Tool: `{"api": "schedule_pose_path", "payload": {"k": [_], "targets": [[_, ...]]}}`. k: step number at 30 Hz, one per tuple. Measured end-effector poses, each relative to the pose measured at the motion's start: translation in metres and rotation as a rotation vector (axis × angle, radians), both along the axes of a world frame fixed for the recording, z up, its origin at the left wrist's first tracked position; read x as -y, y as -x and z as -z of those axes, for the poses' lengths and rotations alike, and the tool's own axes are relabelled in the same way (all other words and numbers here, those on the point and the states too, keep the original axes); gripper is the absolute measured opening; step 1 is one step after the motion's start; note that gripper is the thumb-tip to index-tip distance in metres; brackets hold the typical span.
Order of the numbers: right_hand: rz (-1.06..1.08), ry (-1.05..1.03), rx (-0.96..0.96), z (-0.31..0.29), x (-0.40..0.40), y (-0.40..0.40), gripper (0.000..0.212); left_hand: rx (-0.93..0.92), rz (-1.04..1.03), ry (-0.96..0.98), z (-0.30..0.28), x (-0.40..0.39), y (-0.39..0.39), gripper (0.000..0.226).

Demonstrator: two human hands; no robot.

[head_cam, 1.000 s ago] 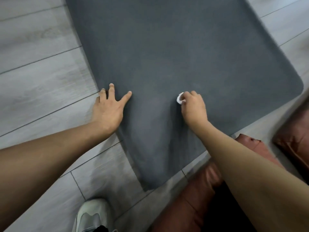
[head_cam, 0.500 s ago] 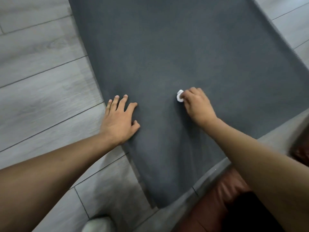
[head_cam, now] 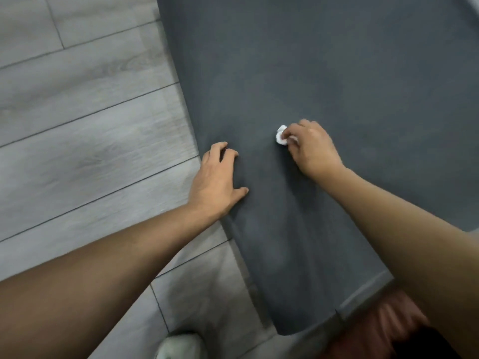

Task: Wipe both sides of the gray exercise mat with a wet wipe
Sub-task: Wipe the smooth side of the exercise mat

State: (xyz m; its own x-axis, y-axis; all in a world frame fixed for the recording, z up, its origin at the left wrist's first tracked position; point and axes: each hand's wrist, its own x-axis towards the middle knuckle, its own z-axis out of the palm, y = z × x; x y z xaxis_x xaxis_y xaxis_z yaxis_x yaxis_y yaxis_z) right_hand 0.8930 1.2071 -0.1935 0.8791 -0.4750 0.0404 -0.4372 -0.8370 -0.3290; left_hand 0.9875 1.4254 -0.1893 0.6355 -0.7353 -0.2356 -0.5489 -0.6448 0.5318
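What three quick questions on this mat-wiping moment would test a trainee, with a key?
1. True or false: the right hand holds the wet wipe against the mat.
2. Where is the left hand? A) flat on the wooden floor, clear of the mat; B) at the mat's left edge, fingers curled on it; C) lifted in the air.
3. Fill in: the wipe is bunched into a small ____ wad.

Key: 1 true; 2 B; 3 white.
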Motion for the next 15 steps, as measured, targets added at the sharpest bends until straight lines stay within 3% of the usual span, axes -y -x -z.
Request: {"api": "schedule_pose_path", "payload": {"k": [3, 5, 7, 10, 15], "targets": [[0.397, 0.007, 0.002, -0.013, 0.04, 0.011, 0.025, -0.115, -0.053, 0.029, -0.003, 0.0, -0.002, 0.073], [0.473, -0.037, -0.028, -0.018, 0.03, 0.008, 0.027, -0.187, -0.151, 0.075, -0.005, 0.005, -0.009, 0.057], [0.321, -0.163, -0.03, -0.019, -0.009, -0.001, 0.022, -0.229, -0.283, 0.112, -0.007, 0.011, -0.021, 0.046], [-0.043, -0.311, -0.047, -0.006, -0.084, -0.011, 0.017, -0.285, -0.386, 0.19, -0.006, 0.009, -0.034, 0.051], [-0.169, -0.35, -0.103, -0.012, -0.109, -0.025, 0.021, -0.344, -0.475, 0.235, 0.0, 0.011, -0.049, 0.045]]}}
